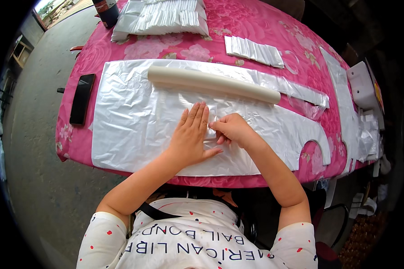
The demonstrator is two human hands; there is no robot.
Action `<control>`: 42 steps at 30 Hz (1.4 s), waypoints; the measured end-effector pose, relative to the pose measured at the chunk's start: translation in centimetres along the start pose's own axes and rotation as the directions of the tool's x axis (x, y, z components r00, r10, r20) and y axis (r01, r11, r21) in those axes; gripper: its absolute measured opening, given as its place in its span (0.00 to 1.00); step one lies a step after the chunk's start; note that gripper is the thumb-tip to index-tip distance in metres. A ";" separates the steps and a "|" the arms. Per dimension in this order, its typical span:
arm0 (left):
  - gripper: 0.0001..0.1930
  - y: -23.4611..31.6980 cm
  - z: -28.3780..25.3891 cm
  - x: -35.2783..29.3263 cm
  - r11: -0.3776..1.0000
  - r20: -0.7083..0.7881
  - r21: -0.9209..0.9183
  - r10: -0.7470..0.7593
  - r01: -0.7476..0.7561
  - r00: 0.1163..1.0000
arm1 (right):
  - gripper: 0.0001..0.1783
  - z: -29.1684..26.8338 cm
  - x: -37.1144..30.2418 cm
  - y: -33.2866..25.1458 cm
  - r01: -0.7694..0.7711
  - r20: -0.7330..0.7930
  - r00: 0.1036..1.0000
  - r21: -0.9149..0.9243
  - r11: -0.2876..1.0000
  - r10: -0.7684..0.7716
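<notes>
My left hand (191,136) lies flat, fingers stretched out, on a small folded piece of white plastic film (210,135). Right beside it, my right hand (232,129) is closed in a pinch at the right edge of that folded film. Under both hands a large white plastic sheet (125,116) is spread out, creased and shiny, with a curved cutout at its right end. A cream-coloured tube (211,84) lies across the sheet, just beyond my fingers. How many layers the folded film has is hidden by my left hand.
The table wears a pink floral cloth (296,40). A black phone (82,99) lies at the left. Far back are a dark bottle (107,13), a bag of folded white packets (161,18) and a row of packets (254,51). More plastic sheets (339,89) and a white box (361,85) are at the right.
</notes>
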State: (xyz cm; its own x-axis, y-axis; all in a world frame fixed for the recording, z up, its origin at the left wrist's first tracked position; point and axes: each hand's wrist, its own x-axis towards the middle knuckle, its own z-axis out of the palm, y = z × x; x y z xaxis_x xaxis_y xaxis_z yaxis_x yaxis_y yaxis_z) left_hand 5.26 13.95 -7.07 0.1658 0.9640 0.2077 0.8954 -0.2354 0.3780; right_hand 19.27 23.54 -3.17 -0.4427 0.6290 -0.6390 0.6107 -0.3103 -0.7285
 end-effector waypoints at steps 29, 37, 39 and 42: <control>0.08 -1.3 -3.9 -19.2 0.031 0.594 -0.677 -0.567 0.735 0.571 | 0.30 18.0 -7.1 3.0 0.839 0.312 0.523 -0.349 0.417 -0.793; 0.19 0.8 -9.2 -11.5 0.840 0.164 -0.480 -0.197 0.253 0.967 | 0.04 6.9 -6.1 3.0 0.811 0.249 0.520 -0.442 0.382 -0.817; 0.22 1.1 -8.9 -11.0 0.861 0.022 -0.479 -0.186 0.174 0.982 | 0.04 1.8 -4.3 2.1 0.807 0.041 0.502 -0.382 0.450 -0.864; 0.22 1.1 -8.3 -11.4 0.806 0.105 -0.531 -0.241 0.260 0.965 | 0.06 -7.1 0.8 1.0 0.721 -0.385 0.438 -0.390 0.573 -0.812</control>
State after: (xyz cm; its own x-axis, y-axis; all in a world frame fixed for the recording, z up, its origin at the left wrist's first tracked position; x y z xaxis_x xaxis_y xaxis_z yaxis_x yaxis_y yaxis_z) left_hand 0.97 1.73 -1.56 -0.0124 0.9998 0.0140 0.5455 -0.0050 0.8381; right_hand 24.19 28.76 -2.61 -0.4372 0.8020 0.4071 0.2873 0.5534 -0.7818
